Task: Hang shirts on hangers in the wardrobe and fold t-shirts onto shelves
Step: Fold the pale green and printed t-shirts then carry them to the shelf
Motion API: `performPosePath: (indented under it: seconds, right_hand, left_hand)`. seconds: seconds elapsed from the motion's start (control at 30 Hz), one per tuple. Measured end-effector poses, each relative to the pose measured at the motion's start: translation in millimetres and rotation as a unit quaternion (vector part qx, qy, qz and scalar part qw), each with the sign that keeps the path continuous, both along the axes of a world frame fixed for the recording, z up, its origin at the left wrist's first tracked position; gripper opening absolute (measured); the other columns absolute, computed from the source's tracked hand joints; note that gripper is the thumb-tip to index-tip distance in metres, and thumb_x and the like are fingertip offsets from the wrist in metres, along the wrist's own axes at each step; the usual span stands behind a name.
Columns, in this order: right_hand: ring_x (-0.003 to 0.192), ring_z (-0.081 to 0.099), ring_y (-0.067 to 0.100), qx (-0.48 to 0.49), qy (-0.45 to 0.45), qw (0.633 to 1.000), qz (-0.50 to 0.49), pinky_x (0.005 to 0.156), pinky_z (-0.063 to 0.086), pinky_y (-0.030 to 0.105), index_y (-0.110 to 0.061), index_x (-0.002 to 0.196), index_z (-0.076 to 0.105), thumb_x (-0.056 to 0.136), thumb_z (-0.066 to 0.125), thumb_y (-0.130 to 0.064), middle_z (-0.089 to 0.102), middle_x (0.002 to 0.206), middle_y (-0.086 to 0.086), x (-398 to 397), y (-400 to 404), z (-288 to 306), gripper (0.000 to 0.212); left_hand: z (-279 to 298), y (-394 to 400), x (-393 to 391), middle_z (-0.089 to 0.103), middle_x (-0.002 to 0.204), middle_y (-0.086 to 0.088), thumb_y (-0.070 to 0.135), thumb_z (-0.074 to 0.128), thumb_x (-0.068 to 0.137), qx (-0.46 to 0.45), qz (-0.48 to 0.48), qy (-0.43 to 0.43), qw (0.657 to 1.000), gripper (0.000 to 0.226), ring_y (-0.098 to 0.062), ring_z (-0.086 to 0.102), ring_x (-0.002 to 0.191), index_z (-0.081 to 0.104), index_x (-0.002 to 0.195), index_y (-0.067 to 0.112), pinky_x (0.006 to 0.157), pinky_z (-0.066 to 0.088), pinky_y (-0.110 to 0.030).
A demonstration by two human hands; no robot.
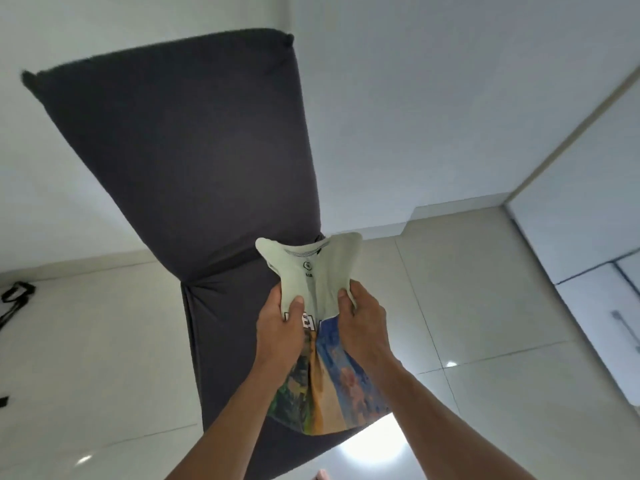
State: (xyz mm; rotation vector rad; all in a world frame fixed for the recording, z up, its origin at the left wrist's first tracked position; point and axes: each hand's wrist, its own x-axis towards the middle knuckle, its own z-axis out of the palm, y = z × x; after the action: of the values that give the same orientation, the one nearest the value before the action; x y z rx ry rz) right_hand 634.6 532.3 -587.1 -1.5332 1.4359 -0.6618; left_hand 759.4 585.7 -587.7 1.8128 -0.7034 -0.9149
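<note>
Seen from the head camera, a person holds a pale green t-shirt [313, 271] up in front of a chair draped in a dark grey fabric cover [194, 161]. The left hand [282, 327] and the right hand [362, 323] sit close together, each with thumb and fingers pinching the cloth just below the neckline, so the collar and shoulders flare upward above them. The inside neck label faces the camera. Below the hands hangs the shirt's bright printed panel [332, 386] in blue, orange and green, gathered into folds between the forearms. The shirt hangs over the chair's seat, above a glossy tiled floor [485, 306]. White cabinet doors [588, 237] stand at right, and a black strap [15, 296] lies on the floor at far left.
</note>
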Motion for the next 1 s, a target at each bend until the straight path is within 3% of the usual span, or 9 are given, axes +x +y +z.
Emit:
performPosePath:
  seconds: [0.17, 0.27, 0.37, 0.43, 0.5, 0.57, 0.73, 0.9, 1.0]
  right_hand:
    - [0.068, 0.058, -0.008, -0.036, -0.015, 0.995, -0.088, 0.058, 0.041, 0.008, -0.018, 0.104, 0.064, 0.106, 0.043, -0.020, 0.064, 0.081, -0.014, -74.1, 10.2, 87.5, 0.020]
    - [0.061, 0.053, 0.004, -0.078, -0.004, 0.984, -0.161, 0.055, 0.037, 0.009, -0.013, 0.093, 0.061, 0.105, 0.045, -0.015, 0.059, 0.072, -0.013, -134.6, 30.0, 144.0, 0.021]
    - [0.063, 0.050, 0.007, -0.091, 0.014, 0.966, -0.241, 0.055, 0.035, 0.016, -0.011, 0.093, 0.060, 0.105, 0.044, -0.019, 0.060, 0.074, -0.006, -195.7, 62.0, 195.3, 0.022]
    - [0.070, 0.052, 0.011, -0.090, 0.021, 0.953, -0.290, 0.058, 0.034, 0.024, -0.012, 0.101, 0.063, 0.105, 0.042, -0.023, 0.062, 0.081, -0.002, -235.7, 93.8, 230.7, 0.023]
    - [0.080, 0.053, 0.012, -0.099, 0.023, 0.939, -0.328, 0.066, 0.034, 0.026, -0.016, 0.113, 0.065, 0.106, 0.042, -0.024, 0.062, 0.091, -0.006, -270.1, 126.4, 263.8, 0.026]
    - [0.089, 0.054, 0.013, -0.108, 0.021, 0.922, -0.370, 0.071, 0.034, 0.024, -0.018, 0.122, 0.063, 0.106, 0.041, -0.024, 0.061, 0.100, -0.007, -310.2, 165.1, 301.5, 0.028]
    - [0.088, 0.060, 0.022, -0.147, 0.048, 0.882, -0.446, 0.068, 0.037, 0.029, -0.018, 0.106, 0.064, 0.105, 0.043, -0.023, 0.064, 0.094, -0.002, -384.2, 229.9, 360.7, 0.022]
    - [0.091, 0.064, 0.021, -0.172, 0.026, 0.842, -0.511, 0.083, 0.050, 0.036, -0.011, 0.114, 0.067, 0.104, 0.045, -0.019, 0.070, 0.100, 0.004, -431.9, 249.6, 392.3, 0.025]
    - [0.088, 0.061, 0.017, -0.165, 0.033, 0.824, -0.541, 0.077, 0.047, 0.031, -0.011, 0.109, 0.066, 0.104, 0.046, -0.020, 0.067, 0.096, 0.002, -456.7, 243.8, 394.6, 0.023]
  left_hand:
    - [83.9, -13.6, -59.9, 0.071, 0.113, 0.009, 0.018, 0.052, 0.102, -0.028, -0.090, 0.016, 0.995, 0.028, -0.008, 0.067, 0.106, 0.061, 0.128, 0.024, 0.094, 0.054, -0.033]
    - [141.9, -14.6, -116.3, 0.072, 0.108, 0.008, 0.015, 0.050, 0.101, -0.050, -0.163, 0.032, 0.985, 0.025, -0.007, 0.068, 0.099, 0.063, 0.121, 0.023, 0.080, 0.053, -0.020]
    - [199.2, -1.0, -175.7, 0.071, 0.103, 0.007, 0.015, 0.049, 0.101, -0.060, -0.237, 0.046, 0.969, 0.022, 0.005, 0.067, 0.081, 0.063, 0.116, 0.025, 0.066, 0.051, -0.014]
    - [234.6, 16.6, -213.7, 0.073, 0.104, 0.004, 0.017, 0.050, 0.100, -0.063, -0.287, 0.057, 0.954, 0.022, -0.005, 0.069, 0.088, 0.064, 0.111, 0.030, 0.075, 0.056, -0.024]
    - [266.8, 34.5, -248.3, 0.075, 0.101, 0.002, 0.021, 0.052, 0.096, -0.054, -0.335, 0.070, 0.938, 0.022, -0.019, 0.072, 0.092, 0.067, 0.106, 0.033, 0.085, 0.059, -0.043]
    - [300.8, 55.3, -288.1, 0.076, 0.098, 0.000, 0.021, 0.053, 0.094, -0.051, -0.379, 0.091, 0.919, 0.022, -0.027, 0.074, 0.089, 0.068, 0.105, 0.033, 0.085, 0.059, -0.053]
    - [354.5, 87.7, -370.3, 0.077, 0.100, 0.002, 0.026, 0.054, 0.090, -0.077, -0.476, 0.102, 0.870, 0.023, -0.023, 0.073, 0.094, 0.069, 0.106, 0.032, 0.090, 0.057, -0.052]
    - [385.3, 89.4, -441.3, 0.075, 0.100, 0.001, 0.024, 0.052, 0.090, -0.085, -0.550, 0.095, 0.825, 0.024, -0.024, 0.072, 0.094, 0.068, 0.106, 0.032, 0.089, 0.058, -0.052]
    - [389.4, 75.5, -475.9, 0.074, 0.100, -0.003, 0.019, 0.050, 0.094, -0.072, -0.584, 0.096, 0.803, 0.025, -0.026, 0.072, 0.093, 0.067, 0.111, 0.024, 0.087, 0.059, -0.051]
